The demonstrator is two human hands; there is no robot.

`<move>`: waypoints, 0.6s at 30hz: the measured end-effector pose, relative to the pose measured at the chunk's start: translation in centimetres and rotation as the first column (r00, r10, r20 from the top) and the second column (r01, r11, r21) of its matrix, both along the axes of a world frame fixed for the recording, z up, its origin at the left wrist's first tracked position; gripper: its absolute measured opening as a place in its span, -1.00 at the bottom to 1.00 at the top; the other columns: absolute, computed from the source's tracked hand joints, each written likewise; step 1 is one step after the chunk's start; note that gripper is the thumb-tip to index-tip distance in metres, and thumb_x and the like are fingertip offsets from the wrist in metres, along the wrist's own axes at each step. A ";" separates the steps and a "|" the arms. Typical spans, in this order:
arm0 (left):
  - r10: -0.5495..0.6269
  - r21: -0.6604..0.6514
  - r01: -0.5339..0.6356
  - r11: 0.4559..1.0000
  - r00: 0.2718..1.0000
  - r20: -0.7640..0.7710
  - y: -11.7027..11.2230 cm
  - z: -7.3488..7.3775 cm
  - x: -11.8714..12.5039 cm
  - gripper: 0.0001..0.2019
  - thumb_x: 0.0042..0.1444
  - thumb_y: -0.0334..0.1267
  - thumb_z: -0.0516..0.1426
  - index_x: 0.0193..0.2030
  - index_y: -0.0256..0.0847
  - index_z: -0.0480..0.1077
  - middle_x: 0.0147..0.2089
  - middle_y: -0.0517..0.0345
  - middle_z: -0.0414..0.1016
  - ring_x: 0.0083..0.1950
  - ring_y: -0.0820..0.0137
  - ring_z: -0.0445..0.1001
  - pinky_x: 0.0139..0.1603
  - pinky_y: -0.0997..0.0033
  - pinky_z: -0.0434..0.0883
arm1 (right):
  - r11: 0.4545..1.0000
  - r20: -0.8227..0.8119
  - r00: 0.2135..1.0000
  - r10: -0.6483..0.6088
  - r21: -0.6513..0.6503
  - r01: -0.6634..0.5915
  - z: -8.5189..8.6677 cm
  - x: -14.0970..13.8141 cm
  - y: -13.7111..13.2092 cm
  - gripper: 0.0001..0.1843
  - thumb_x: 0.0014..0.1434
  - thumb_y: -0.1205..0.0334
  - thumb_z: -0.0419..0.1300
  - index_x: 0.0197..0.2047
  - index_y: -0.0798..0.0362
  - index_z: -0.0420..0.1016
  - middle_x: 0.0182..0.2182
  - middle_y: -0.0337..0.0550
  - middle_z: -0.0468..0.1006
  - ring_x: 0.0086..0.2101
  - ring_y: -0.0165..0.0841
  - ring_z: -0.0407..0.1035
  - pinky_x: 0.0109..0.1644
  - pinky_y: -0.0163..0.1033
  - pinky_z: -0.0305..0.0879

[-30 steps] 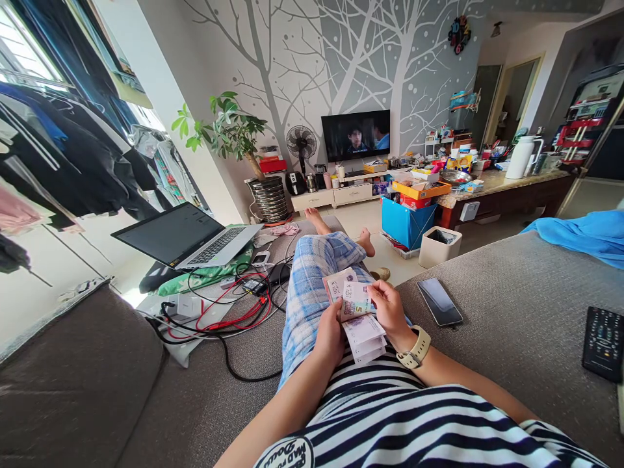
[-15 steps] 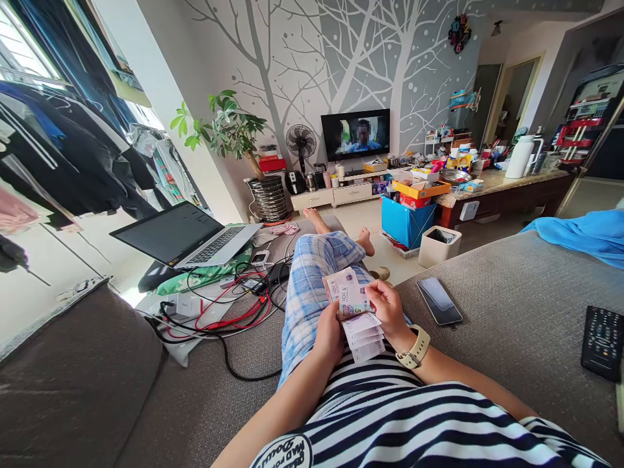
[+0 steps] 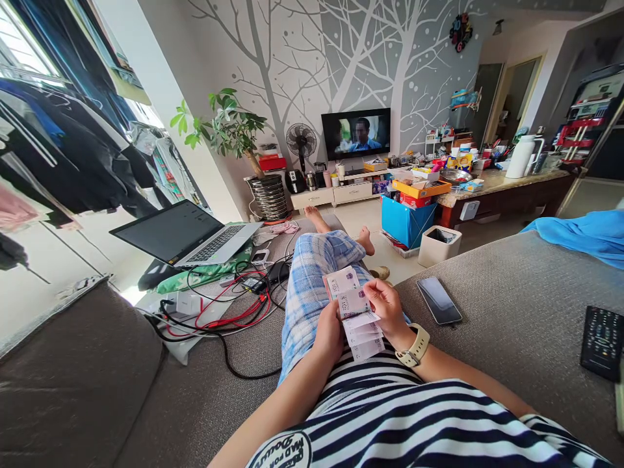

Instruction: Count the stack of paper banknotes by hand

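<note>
A stack of pinkish banknotes (image 3: pixel 351 311) is held over my lap, above blue plaid trousers and a striped shirt. My left hand (image 3: pixel 328 335) is closed round the stack's left edge and holds it from below. My right hand (image 3: pixel 389 307), with a pale watch on its wrist, pinches the top note at its right side; several notes fan out beneath it. I sit on a grey sofa (image 3: pixel 511 305) with my legs stretched forward.
A dark phone (image 3: pixel 439 300) lies on the sofa right of my hand, and a black remote (image 3: pixel 600 342) lies far right. An open laptop (image 3: pixel 188 235) and tangled red and black cables (image 3: pixel 229 312) lie to the left. A television (image 3: pixel 355 134) stands at the far wall.
My right hand has folded another note down from the top of the stack. The picture on the television has changed. The left hand has stayed in place.
</note>
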State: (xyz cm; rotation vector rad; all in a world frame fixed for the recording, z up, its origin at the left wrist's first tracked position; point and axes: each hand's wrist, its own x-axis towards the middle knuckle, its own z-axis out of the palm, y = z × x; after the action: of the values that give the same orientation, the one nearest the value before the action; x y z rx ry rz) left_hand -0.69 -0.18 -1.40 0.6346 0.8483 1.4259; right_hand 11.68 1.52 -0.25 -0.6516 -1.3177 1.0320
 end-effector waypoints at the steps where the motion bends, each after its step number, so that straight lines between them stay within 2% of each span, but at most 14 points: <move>1: -0.001 0.002 0.001 1.000 1.000 0.002 0.0 0.1 0.0 -0.71 -0.08 -0.19 0.20 -0.23 -0.32 0.50 -0.34 0.03 0.60 -0.23 0.22 0.56 -0.15 0.27 0.45 | 1.000 0.003 1.000 -0.003 0.003 0.003 0.0 0.0 0.0 -0.73 0.19 0.05 0.13 -0.43 0.05 0.34 -0.61 -0.35 0.19 -0.58 -0.46 0.07 -0.51 -0.32 0.01; 12: 0.013 0.049 -0.012 0.999 1.000 -0.021 0.0 0.1 -0.1 -0.67 -0.02 -0.09 0.21 -0.21 -0.31 0.48 -0.26 0.01 0.61 -0.20 0.25 0.56 -0.12 0.31 0.44 | 0.999 0.041 0.999 0.008 -0.031 -0.006 0.3 -0.1 0.0 -0.70 0.17 -0.01 0.14 -0.45 0.03 0.33 -0.62 -0.34 0.19 -0.58 -0.44 0.07 -0.51 -0.30 0.02; 18: 0.011 -0.033 -0.010 0.999 1.000 0.025 -0.3 0.9 0.0 -0.66 0.02 -0.11 0.18 -0.16 -0.34 0.47 -0.26 -0.04 0.61 -0.19 0.19 0.58 -0.09 0.23 0.47 | 0.999 0.047 0.999 0.014 -0.036 -0.012 0.1 -0.1 0.2 -0.69 0.16 -0.02 0.14 -0.45 0.03 0.34 -0.62 -0.33 0.22 -0.58 -0.44 0.08 -0.52 -0.31 0.04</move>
State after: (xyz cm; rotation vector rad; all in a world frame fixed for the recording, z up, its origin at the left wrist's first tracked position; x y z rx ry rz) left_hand -0.66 -0.52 -0.54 0.5869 0.8544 1.4237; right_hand 11.58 1.69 -0.10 -0.6987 -1.3482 1.0588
